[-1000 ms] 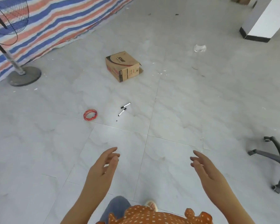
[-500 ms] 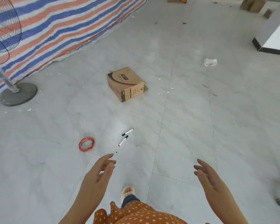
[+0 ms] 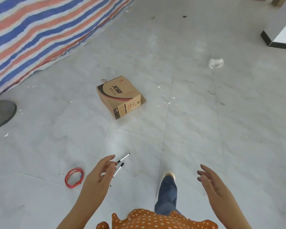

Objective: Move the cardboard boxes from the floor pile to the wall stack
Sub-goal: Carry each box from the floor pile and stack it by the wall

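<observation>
Cardboard box (image 3: 119,96), printed with black and red graphics, lying alone on the grey tiled floor (image 3: 196,123), roughly mid-floor, turned corner-on to the camera, one flap sticking out flat at its right side. Well apart from both hands, nothing touching it.

Nearer the camera, toward the bottom edge of the floor: two black-and-white markers (image 3: 122,162) side by side, almost parallel, partly hidden behind the left fingertips. Just left of them, a coil of red wire (image 3: 74,178) flat on a tile.

Left hand (image 3: 99,176) raised over the floor, fingers loosely spread and slightly bent, gripping nothing; seemingly above the markers rather than touching them, though hard to judge from this angle. Right hand (image 3: 211,184) out to the right, palm turned inward, fingers relaxed and parted, empty.

Between the arms, a leg in blue jeans (image 3: 168,194) stepping forward, light shoe (image 3: 168,174) planted on the tile; orange white-dotted top (image 3: 155,219) at the bottom edge.

Along the floor's left edge, a striped blue, red and white tarpaulin (image 3: 40,28), with a round grey stand base (image 3: 2,113) below it. Toward the right edge, a crumpled white scrap (image 3: 215,63). At the top right corner, a white wall end with dark skirting (image 3: 277,38).
</observation>
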The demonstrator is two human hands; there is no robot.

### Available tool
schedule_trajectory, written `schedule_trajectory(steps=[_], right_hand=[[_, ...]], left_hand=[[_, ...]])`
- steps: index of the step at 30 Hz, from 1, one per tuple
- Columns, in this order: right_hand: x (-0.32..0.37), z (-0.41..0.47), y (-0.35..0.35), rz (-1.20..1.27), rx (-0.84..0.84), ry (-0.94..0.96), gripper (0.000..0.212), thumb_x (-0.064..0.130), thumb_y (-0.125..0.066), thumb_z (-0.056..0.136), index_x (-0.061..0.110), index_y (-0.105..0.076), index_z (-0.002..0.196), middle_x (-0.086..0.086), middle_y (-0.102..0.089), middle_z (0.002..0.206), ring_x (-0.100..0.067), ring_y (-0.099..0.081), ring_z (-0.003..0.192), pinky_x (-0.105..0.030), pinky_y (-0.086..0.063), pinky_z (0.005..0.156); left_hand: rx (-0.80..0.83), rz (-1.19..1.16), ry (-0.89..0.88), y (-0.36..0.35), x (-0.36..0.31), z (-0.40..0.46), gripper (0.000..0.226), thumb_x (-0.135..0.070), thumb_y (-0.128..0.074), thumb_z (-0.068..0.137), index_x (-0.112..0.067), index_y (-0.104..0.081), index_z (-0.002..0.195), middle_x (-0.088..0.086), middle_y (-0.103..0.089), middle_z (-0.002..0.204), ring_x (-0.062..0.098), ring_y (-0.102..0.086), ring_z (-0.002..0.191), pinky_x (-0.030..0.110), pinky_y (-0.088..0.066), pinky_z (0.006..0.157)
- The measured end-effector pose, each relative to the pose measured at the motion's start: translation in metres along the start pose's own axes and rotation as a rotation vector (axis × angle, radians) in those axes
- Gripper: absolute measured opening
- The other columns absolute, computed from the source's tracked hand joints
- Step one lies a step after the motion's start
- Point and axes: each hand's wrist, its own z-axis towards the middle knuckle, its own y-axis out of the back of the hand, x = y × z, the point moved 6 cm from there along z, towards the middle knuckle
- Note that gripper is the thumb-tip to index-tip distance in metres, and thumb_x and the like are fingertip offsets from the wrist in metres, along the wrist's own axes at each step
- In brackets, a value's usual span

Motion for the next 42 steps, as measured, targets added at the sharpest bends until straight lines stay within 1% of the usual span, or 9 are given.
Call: schedule_trajectory(steps=[4,7,12,14,19,26,30,38,42], right_hand=[[0.038,0.106,0.034,-0.034,0.059,0.051,0.030,0.028,-0.045,0.098,0.037,-0.047,0.127,0.012,-0.060,0.121,-0.012,-0.057,0.112,-0.025,-0.039,0.089],[0.081,0.181,0.062,-0.012,0.040,0.110,0.026,0.027,-0.045,0.098,0.042,-0.049,0.119,0.017,-0.062,0.117,-0.011,-0.058,0.112,-0.034,-0.043,0.097],[0.118,0.286,0.054,-0.043,0.154,0.104,0.026,0.030,-0.044,0.099,0.041,-0.049,0.122,0.019,-0.061,0.117,-0.006,-0.057,0.111,-0.027,-0.043,0.093],[0.137,0.319,0.034,-0.055,0.223,0.109,0.028,0.030,-0.045,0.098,0.039,-0.050,0.124,0.019,-0.061,0.116,-0.004,-0.058,0.111,-0.029,-0.044,0.096],[0.186,0.414,-0.018,-0.134,0.352,0.125,0.029,0.035,-0.045,0.098,0.044,-0.046,0.126,0.023,-0.057,0.118,0.009,-0.052,0.109,-0.006,-0.037,0.075],[0.293,0.541,-0.062,-0.118,0.282,0.139,0.023,0.032,-0.045,0.098,0.046,-0.048,0.116,0.017,-0.061,0.117,-0.008,-0.057,0.111,-0.025,-0.040,0.089],[0.339,0.593,-0.095,-0.162,0.304,0.152,0.026,0.034,-0.043,0.099,0.042,-0.045,0.123,0.013,-0.057,0.123,-0.010,-0.053,0.114,-0.017,-0.035,0.086],[0.362,0.694,-0.156,-0.393,0.510,0.103,0.032,0.031,-0.041,0.099,0.036,-0.042,0.131,0.006,-0.053,0.133,-0.013,-0.051,0.117,-0.023,-0.034,0.096],[0.368,0.761,-0.201,-0.466,0.675,0.081,0.028,0.034,-0.041,0.099,0.044,-0.039,0.125,0.015,-0.052,0.128,-0.004,-0.048,0.112,-0.018,-0.032,0.093]], left_hand=[[-0.073,-0.049,0.020,-0.041,-0.037,0.071,0.024,-0.019,-0.048,0.097,-0.040,-0.057,0.103,-0.009,-0.069,0.100,0.012,-0.065,0.095,0.019,-0.051,0.077],[-0.068,-0.052,0.011,-0.072,-0.078,0.123,0.028,-0.014,-0.049,0.096,-0.039,-0.059,0.104,-0.011,-0.070,0.096,0.005,-0.066,0.092,0.016,-0.051,0.075],[-0.087,0.000,0.063,-0.096,-0.098,0.192,0.026,-0.022,-0.048,0.097,-0.044,-0.052,0.109,-0.015,-0.066,0.104,0.007,-0.063,0.100,0.012,-0.046,0.080],[-0.165,-0.033,0.126,-0.087,-0.096,0.215,0.025,-0.020,-0.048,0.096,-0.042,-0.055,0.108,-0.012,-0.067,0.105,0.013,-0.064,0.101,0.016,-0.048,0.079],[-0.296,-0.037,0.239,-0.060,-0.085,0.300,0.019,-0.022,-0.046,0.097,-0.034,-0.055,0.108,-0.002,-0.067,0.109,0.021,-0.063,0.104,0.046,-0.047,0.098],[-0.299,0.026,0.190,-0.006,-0.144,0.472,0.021,-0.027,-0.043,0.098,-0.033,-0.051,0.117,-0.006,-0.063,0.113,0.015,-0.060,0.106,0.037,-0.046,0.099],[-0.281,0.035,0.207,0.022,-0.157,0.542,0.023,-0.026,-0.043,0.098,-0.030,-0.052,0.120,-0.003,-0.064,0.115,0.017,-0.060,0.108,0.036,-0.046,0.098],[-0.336,-0.002,0.364,0.027,-0.121,0.623,0.021,-0.027,-0.045,0.097,-0.037,-0.051,0.115,-0.010,-0.064,0.109,0.012,-0.060,0.104,0.027,-0.044,0.090],[-0.414,-0.053,0.550,0.020,-0.085,0.665,0.020,-0.023,-0.046,0.098,-0.033,-0.053,0.113,-0.015,-0.064,0.101,0.016,-0.060,0.105,0.038,-0.046,0.097]])
